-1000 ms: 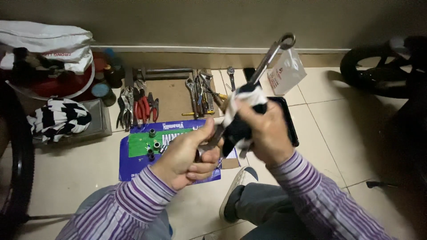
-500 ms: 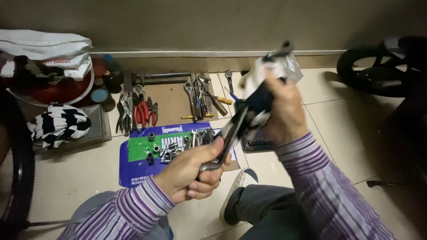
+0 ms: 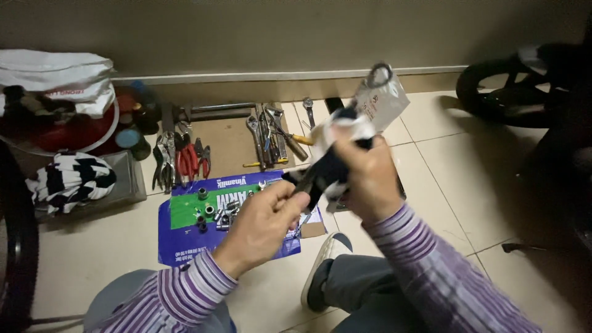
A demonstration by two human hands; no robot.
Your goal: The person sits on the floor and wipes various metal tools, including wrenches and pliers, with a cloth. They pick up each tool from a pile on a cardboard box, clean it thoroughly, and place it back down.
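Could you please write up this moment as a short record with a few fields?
Left hand: pinches the lower end of a wrench
Right hand: wraps a black-and-white cloth around the wrench
Wrench: tilted, ring end uppermost
Floor below: blue flattened carton with loose sockets
Near wall: red-handled pliers, spanners

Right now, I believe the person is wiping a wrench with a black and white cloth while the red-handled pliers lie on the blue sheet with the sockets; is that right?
Not quite. In the head view the red-handled pliers lie on the brown board beyond the blue sheet, not on it. The rest holds: the right hand grips the black and white cloth around the wrench, steadied by the left hand, and the sockets sit on the sheet.
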